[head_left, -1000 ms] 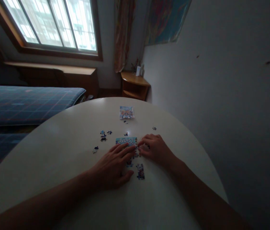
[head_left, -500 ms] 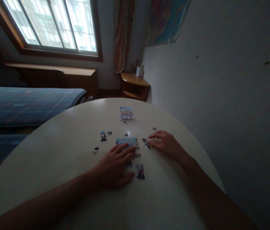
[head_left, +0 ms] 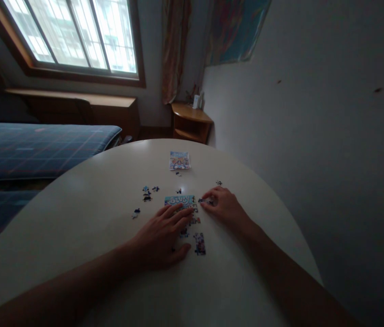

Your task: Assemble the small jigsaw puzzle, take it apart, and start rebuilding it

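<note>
My left hand (head_left: 166, 234) lies flat with fingers stretched over a partly joined jigsaw puzzle (head_left: 180, 200), hiding much of it. Lettering on a blue ground shows along the puzzle's top edge. Just right of it, my right hand (head_left: 223, 204) has thumb and forefinger closed on a small jigsaw piece (head_left: 204, 200), partly covered by the fingers; whether it is one piece or several joined, I cannot tell. Below, beside my left thumb, rests a separate joined section (head_left: 200, 244) of the puzzle.
Loose jigsaw pieces (head_left: 147, 196) lie left of the puzzle, with another piece (head_left: 135, 213) nearer me. One piece (head_left: 219, 182) sits beyond my right hand. A picture packet (head_left: 179, 161) is farther back on the round white table (head_left: 117, 177). A wall (head_left: 314, 159) runs along the right.
My right hand has moved slightly left, its fingers closing on the jigsaw piece, which has turned and come nearer the puzzle. My left hand has stayed in place.
</note>
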A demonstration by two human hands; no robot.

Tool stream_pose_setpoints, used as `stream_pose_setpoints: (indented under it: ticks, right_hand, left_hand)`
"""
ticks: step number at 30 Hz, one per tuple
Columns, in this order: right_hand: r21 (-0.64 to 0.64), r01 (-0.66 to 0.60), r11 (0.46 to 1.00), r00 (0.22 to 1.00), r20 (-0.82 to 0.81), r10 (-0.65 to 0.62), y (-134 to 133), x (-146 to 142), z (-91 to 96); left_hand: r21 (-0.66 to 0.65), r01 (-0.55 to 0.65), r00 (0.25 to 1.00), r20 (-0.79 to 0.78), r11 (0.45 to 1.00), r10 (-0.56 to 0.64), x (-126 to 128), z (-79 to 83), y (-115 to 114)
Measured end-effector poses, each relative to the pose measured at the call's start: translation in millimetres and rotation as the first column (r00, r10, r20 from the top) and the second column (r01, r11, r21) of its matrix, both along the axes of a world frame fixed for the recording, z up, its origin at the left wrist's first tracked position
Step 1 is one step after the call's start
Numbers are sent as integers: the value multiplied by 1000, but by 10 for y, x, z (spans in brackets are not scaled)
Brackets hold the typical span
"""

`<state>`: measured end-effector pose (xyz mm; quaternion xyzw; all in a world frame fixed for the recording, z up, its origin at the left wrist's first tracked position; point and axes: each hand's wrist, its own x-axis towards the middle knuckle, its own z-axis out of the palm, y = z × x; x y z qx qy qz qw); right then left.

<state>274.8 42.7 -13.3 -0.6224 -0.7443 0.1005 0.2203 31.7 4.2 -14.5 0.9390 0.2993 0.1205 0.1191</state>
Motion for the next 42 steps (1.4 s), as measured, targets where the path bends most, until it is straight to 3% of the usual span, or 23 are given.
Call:
stream_pose_setpoints:
  ticks: [6,16,22,28,42]
  right_hand:
    - [-8,-48,999,997,-57,47,54,47,-93]
    - [16,-136,991,991,-12,136,15,45,-54]
    - [20,-49,999,999,18,49,-31,7,-16]
    - [-41,-92,995,996,-14,91,-36,7,-20]
    - [-56,-125,991,992,-7,125,-31,-12,-6]
  left_hand:
    - [11,3,1000,14,1000,-3,5,13,-5]
    - [46,1,1000,19,999,-2,-7,-7,-5]
    - [33,0,1000,30,999,-1,-9,-23,-3]
    - [15,0,1000,12,1000,0,-7,-11,-2]
    - [28,-3,1000,17,1000,2,-8,-27,-2]
